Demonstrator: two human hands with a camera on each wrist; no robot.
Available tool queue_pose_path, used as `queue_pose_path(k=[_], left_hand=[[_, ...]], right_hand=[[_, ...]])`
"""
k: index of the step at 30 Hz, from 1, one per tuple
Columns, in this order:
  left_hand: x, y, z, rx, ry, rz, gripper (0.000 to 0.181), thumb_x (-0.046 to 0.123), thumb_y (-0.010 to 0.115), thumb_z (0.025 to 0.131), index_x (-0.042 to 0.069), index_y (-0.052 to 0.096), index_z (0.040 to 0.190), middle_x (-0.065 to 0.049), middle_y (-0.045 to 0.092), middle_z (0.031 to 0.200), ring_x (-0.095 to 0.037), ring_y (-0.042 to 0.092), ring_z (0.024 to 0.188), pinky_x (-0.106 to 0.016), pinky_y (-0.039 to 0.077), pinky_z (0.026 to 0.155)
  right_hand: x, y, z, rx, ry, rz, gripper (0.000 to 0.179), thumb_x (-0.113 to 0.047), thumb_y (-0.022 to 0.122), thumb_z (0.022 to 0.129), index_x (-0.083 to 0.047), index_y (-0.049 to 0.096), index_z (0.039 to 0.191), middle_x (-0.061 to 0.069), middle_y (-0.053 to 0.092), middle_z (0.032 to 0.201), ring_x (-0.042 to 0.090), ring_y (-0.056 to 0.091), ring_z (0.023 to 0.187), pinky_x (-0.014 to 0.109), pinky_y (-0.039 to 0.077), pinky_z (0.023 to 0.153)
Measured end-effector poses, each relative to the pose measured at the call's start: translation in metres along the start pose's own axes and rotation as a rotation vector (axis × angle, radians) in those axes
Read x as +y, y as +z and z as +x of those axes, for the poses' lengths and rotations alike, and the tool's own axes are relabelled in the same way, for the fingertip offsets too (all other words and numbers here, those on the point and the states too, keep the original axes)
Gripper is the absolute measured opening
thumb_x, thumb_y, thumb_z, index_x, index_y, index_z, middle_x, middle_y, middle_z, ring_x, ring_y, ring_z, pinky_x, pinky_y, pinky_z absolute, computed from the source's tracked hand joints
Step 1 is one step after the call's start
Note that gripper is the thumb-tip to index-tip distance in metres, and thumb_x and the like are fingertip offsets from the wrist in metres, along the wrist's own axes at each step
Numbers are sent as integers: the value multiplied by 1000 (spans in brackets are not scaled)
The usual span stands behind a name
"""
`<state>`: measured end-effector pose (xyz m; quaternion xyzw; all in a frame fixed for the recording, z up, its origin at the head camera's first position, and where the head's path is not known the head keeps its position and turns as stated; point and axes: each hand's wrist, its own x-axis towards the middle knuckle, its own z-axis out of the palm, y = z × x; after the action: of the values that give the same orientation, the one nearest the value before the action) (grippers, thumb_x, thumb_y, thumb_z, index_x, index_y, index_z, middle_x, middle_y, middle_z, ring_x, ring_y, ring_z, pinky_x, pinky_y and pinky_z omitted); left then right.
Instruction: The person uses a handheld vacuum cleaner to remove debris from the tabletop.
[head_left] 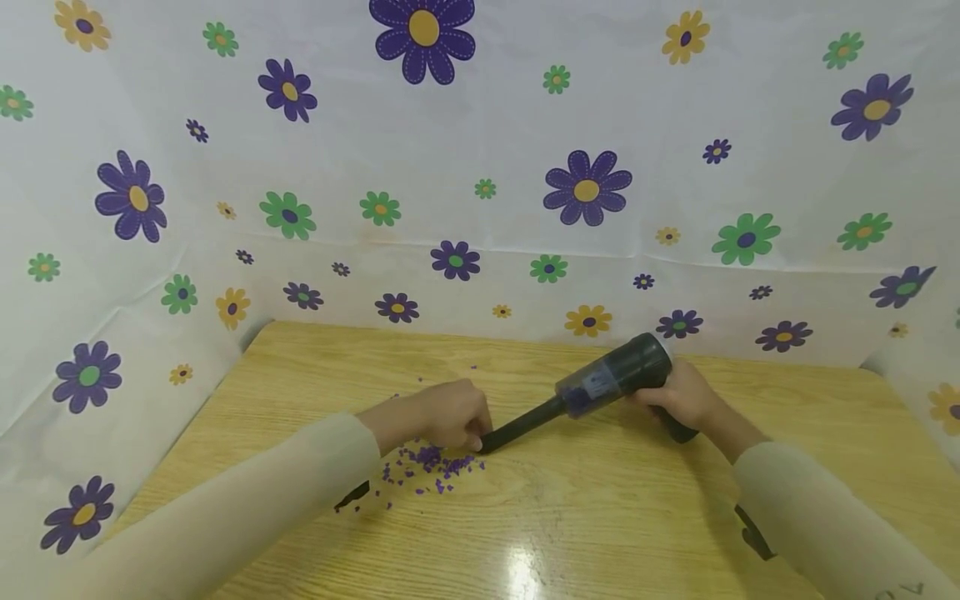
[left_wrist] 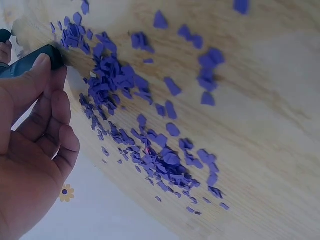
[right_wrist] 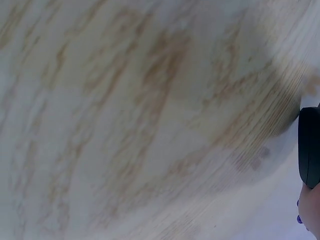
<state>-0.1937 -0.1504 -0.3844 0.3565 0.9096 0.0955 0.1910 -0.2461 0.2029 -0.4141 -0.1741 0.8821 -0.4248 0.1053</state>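
Observation:
A black handheld vacuum cleaner with a see-through dust cup slants down to the left over the table. My right hand grips its handle; in the right wrist view only a bit of the black handle shows at the edge. Near the mouth of the long nozzle, my left hand pinches it between thumb and fingers. Small purple scraps lie scattered and heaped right by the nozzle's tip. Some purple stuff is visible inside the cup.
The wooden table has a light glare near its front. White cloth printed with flowers hangs behind it and along both sides. A few stray purple scraps lie farther back, beyond the left hand.

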Motion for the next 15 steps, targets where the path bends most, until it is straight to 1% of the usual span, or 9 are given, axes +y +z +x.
queue_pose_path(k=[3, 8, 10, 15], left_hand=[[-2, 2, -3, 6, 13, -16, 6, 11, 74, 87, 12, 79, 91, 1, 77, 85, -6, 67, 72, -21, 57, 74], [-4, 5, -7, 6, 30, -11, 6, 12, 74, 87, 13, 79, 90, 3, 76, 81, -3, 65, 67, -20, 56, 71], [-5, 5, -10, 4, 30, -2, 6, 13, 74, 87, 13, 79, 91, 3, 76, 81, -2, 64, 67, -19, 56, 71], [-10, 8, -17, 20, 57, 42, 6, 16, 76, 86, 12, 79, 91, 3, 76, 82, -3, 65, 70, -18, 55, 71]], right_hand=[[-1, 2, 0, 1, 9, 1, 33, -19, 73, 80, 2, 58, 100, 4, 59, 57, 19, 58, 51, 32, 51, 50], [-4, 6, -1, -10, -4, 29, 38, -18, 73, 80, 4, 57, 107, 5, 59, 59, 19, 58, 51, 33, 53, 51], [-6, 8, 0, -9, -18, 35, 37, -17, 73, 80, 4, 57, 106, 4, 59, 57, 18, 58, 50, 33, 52, 50], [-10, 14, 1, -13, -37, 28, 26, -16, 72, 79, 2, 59, 93, 2, 57, 54, 18, 56, 47, 31, 51, 49]])
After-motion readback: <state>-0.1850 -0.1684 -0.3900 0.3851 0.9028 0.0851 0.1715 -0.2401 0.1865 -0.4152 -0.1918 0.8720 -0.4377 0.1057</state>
